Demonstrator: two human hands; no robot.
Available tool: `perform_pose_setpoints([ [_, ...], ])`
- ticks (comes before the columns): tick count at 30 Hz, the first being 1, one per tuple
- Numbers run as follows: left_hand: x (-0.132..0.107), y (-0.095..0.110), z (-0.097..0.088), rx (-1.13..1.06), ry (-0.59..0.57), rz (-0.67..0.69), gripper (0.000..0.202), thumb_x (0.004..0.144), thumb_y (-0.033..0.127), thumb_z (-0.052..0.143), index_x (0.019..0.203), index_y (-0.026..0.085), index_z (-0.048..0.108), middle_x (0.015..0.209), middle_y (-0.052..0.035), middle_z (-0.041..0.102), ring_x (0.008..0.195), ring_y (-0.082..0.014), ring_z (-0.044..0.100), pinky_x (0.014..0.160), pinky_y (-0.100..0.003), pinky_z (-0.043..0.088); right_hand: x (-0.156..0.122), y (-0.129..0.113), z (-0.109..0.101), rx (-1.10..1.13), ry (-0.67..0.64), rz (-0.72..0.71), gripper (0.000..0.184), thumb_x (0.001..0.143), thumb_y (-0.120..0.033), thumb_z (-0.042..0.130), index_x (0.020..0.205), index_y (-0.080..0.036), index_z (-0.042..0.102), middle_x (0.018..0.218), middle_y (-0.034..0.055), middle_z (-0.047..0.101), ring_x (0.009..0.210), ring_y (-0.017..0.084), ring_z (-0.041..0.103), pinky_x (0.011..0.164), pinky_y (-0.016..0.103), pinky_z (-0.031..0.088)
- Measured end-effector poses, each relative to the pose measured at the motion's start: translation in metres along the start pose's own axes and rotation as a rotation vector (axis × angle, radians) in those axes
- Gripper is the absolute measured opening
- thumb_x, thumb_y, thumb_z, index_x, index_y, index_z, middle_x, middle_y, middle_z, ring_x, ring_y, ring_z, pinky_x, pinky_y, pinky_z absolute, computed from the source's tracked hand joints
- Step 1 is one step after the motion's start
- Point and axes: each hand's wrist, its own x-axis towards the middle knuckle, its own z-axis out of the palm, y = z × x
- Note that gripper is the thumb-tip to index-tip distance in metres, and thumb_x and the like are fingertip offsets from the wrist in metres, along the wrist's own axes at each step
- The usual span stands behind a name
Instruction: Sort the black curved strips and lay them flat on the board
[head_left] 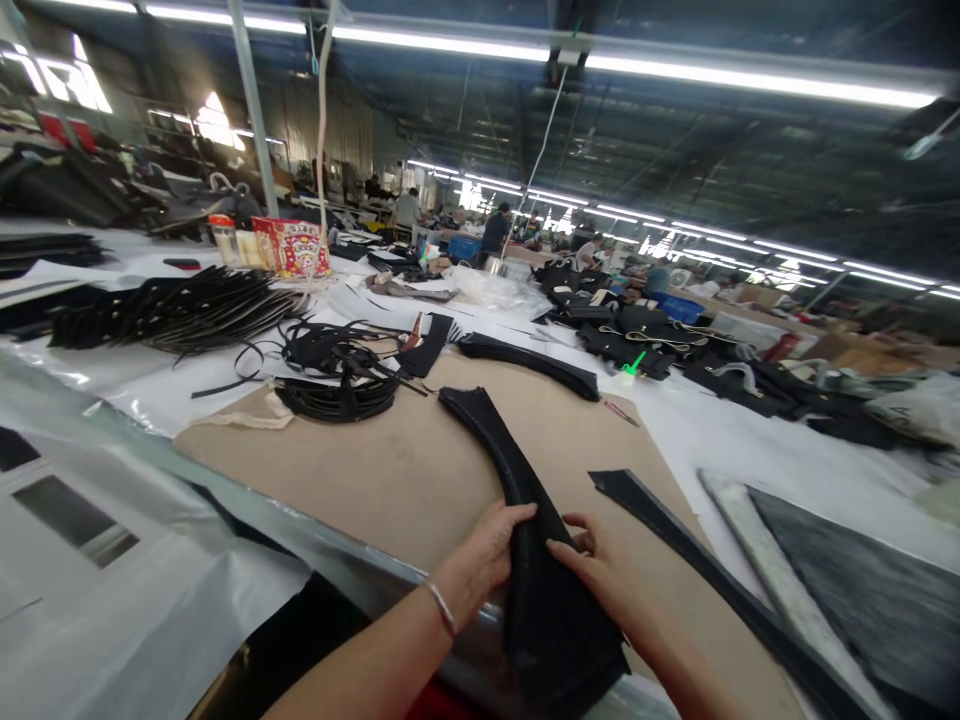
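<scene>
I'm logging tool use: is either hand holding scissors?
No, the left hand and the right hand both grip only the curved black piece on the brown board.

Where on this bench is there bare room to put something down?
The brown board is bare between the coiled straps and the curved black piece held by the left hand and right hand. A smaller bare patch lies between that piece and the long black strip. Farther back, the strap pile and the black bags crowd the table.
</scene>
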Motion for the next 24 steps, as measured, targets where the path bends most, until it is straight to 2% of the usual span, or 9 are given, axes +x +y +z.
perform_pose_setpoints([
  [3, -0.006, -0.002, 0.006, 0.067, 0.038, -0.016, 0.017, 0.077, 0.011, 0.061, 0.092, 0.006, 0.065, 0.073, -0.0108, 0.069, 0.059, -0.0191, 0.064, 0.068, -0.031, 0.052, -0.005, 0.002, 0.0, 0.062, -0.061, 0.054, 0.025, 0.093, -0.034, 0.058, 0.107, -0.014, 0.059, 0.092, 0.0025, 0.064, 0.076, 0.015, 0.063, 0.07, 0.033, 0.054],
  [8, -0.01, -0.002, 0.016, 0.236, 0.076, -0.116, 0.013, 0.085, 0.016, 0.055, 0.083, 0.008, 0.065, 0.065, -0.0091, 0.069, 0.055, -0.0201, 0.064, 0.064, -0.031, 0.054, -0.011, 0.004, 0.0, 0.156, -0.067, 0.149, 0.026, 0.093, -0.035, 0.059, 0.109, -0.015, 0.06, 0.106, 0.0053, 0.063, 0.088, 0.018, 0.063, 0.076, 0.036, 0.055],
  [12, -0.011, -0.001, 0.019, 0.303, 0.029, -0.154, 0.018, 0.086, 0.021, 0.058, 0.086, 0.004, 0.065, 0.073, -0.012, 0.071, 0.063, -0.0218, 0.067, 0.067, -0.032, 0.056, -0.017, 0.009, -0.005, 0.22, -0.047, 0.184, 0.028, 0.093, -0.034, 0.059, 0.114, -0.016, 0.059, 0.111, 0.0064, 0.061, 0.093, 0.019, 0.062, 0.079, 0.039, 0.054],
  [17, -0.005, 0.003, 0.017, 0.305, 0.125, -0.137, 0.018, 0.081, 0.023, 0.068, 0.087, 0.008, 0.063, 0.07, -0.008, 0.069, 0.059, -0.0188, 0.065, 0.055, -0.028, 0.054, -0.038, 0.018, -0.017, 0.306, -0.09, 0.187, 0.028, 0.093, -0.034, 0.058, 0.114, -0.015, 0.058, 0.108, 0.0058, 0.062, 0.087, 0.017, 0.063, 0.075, 0.036, 0.055],
  [21, 0.008, 0.01, 0.018, 0.212, 0.152, -0.121, 0.013, 0.083, 0.017, 0.065, 0.091, 0.009, 0.06, 0.076, -0.0082, 0.068, 0.066, -0.0184, 0.067, 0.064, -0.03, 0.056, -0.057, 0.036, -0.034, 0.368, -0.102, 0.189, 0.026, 0.094, -0.035, 0.057, 0.11, -0.015, 0.059, 0.098, 0.0035, 0.063, 0.076, 0.014, 0.063, 0.067, 0.03, 0.055],
  [24, 0.015, 0.016, 0.017, 0.164, 0.164, -0.14, 0.017, 0.081, 0.017, 0.066, 0.094, 0.009, 0.058, 0.082, -0.0105, 0.068, 0.072, -0.022, 0.068, 0.069, -0.036, 0.058, -0.072, 0.052, -0.048, 0.374, -0.096, 0.178, 0.021, 0.091, -0.032, 0.06, 0.102, -0.014, 0.062, 0.084, 0.0005, 0.065, 0.066, 0.012, 0.062, 0.059, 0.026, 0.053],
])
